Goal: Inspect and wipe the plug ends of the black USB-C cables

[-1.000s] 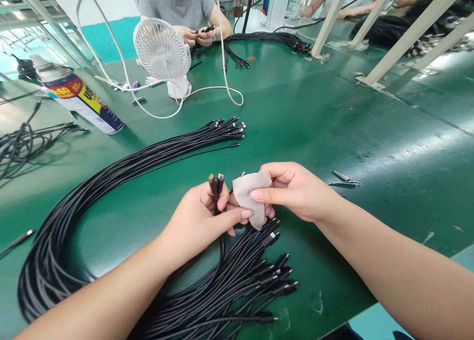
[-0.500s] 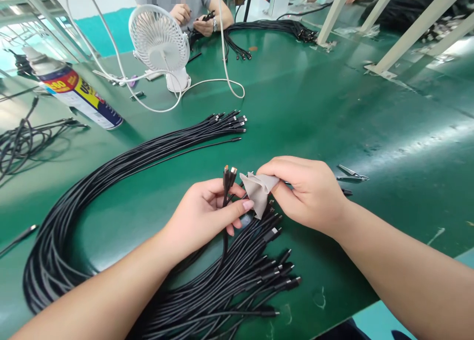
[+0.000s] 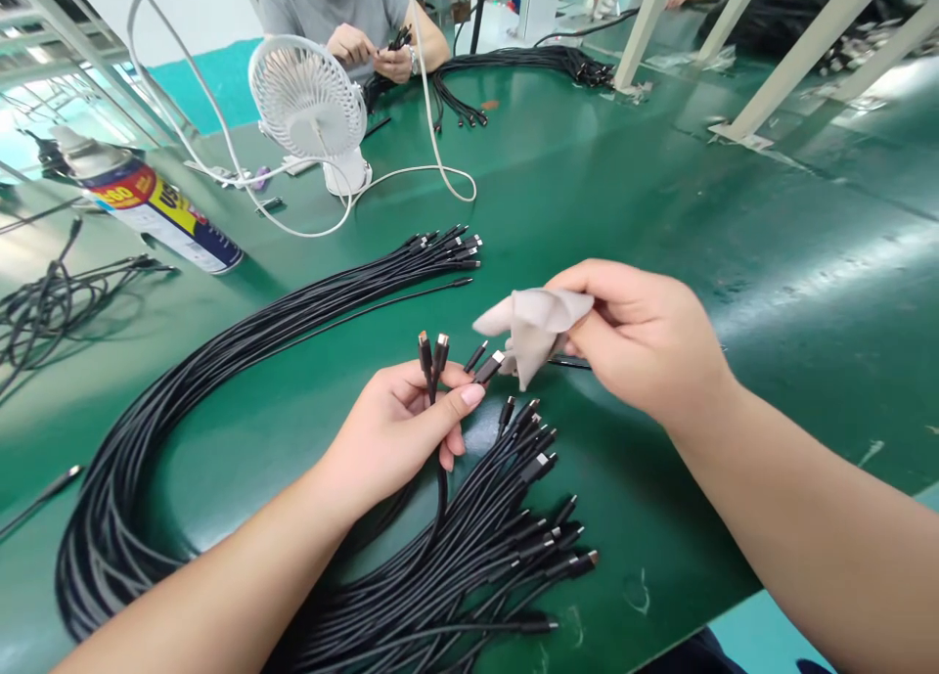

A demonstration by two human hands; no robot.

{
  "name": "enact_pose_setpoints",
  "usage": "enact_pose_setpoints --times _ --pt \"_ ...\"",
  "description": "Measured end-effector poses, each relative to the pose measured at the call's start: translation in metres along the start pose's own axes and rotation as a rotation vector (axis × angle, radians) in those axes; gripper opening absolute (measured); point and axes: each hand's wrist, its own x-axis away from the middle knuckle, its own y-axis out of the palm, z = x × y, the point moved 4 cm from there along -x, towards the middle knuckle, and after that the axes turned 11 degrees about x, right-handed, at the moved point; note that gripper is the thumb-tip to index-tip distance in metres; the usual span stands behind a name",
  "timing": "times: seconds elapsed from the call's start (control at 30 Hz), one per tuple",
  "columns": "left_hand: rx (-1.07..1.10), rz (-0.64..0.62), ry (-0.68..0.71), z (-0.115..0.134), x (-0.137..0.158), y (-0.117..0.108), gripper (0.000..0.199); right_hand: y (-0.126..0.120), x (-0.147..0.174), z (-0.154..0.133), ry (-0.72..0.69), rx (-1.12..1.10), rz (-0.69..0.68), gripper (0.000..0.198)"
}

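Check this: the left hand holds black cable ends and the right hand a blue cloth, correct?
Not quite: in the head view, the cloth is pale grey, not blue. The right hand does hold it, and the left hand holds black cable ends.

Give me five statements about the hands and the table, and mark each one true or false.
1. The right hand holds a pale cloth. True.
2. The left hand is empty. False: it holds black cable ends.
3. The white fan stands on the green table. True.
4. The spray can is to the right of the fan in the picture. False: it is to the left.
5. The large cable bundle on the table lies in a curve. True.
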Motion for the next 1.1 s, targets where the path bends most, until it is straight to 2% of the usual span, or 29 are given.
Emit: enact_pose_setpoints --times 0.07,0.13,0.2,0.27,0.33,0.4,0.53,0.6,0.67,0.87,1.03,1.1 --pt "-0.005 0.003 0.002 -0.001 0.000 0.000 0.033 -0.002 -0.001 0.008 0.124 -0.193 -0.038 0.015" --pt "-0.004 -0.002 0.006 -0.001 0.001 0.000 0.034 0.001 -0.001 0.013 0.179 -0.341 -0.123 0.016" --pt "0.007 -0.008 0.021 0.000 0.001 0.000 0.034 0.006 0.000 0.015 0.158 -0.391 -0.216 0.015" --pt "0.004 -0.031 0.031 0.001 0.001 0.000 0.033 0.013 0.001 0.014 0.072 -0.355 -0.295 0.015" --pt "-0.006 -0.071 0.038 0.002 0.000 0.001 0.033 0.021 0.002 0.010 -0.010 -0.294 -0.331 0.023" --pt "-0.011 -0.118 0.030 0.001 -0.001 0.001 0.035 0.028 0.003 0.008 -0.010 -0.296 -0.350 0.025" --pt "0.004 -0.187 -0.003 -0.005 -0.003 0.001 0.034 0.043 0.007 0.009 0.230 -0.507 -0.447 0.004" --pt "0.012 -0.213 -0.009 -0.007 -0.004 0.001 0.035 0.046 0.008 0.011 0.317 -0.563 -0.501 0.013" --pt "0.013 -0.234 -0.017 -0.008 -0.004 0.001 0.036 0.046 0.008 0.012 0.338 -0.550 -0.519 0.015" --pt "0.016 -0.211 -0.026 -0.003 -0.002 0.007 0.036 0.038 0.005 0.006 0.209 -0.391 -0.452 0.011" --pt "0.075 -0.168 -0.042 -0.006 -0.003 0.007 0.032 0.034 0.008 -0.001 -0.124 -0.015 -0.223 0.018" --pt "0.076 -0.172 -0.056 -0.008 -0.004 0.005 0.032 0.035 0.011 -0.001 -0.201 0.120 -0.164 0.016"
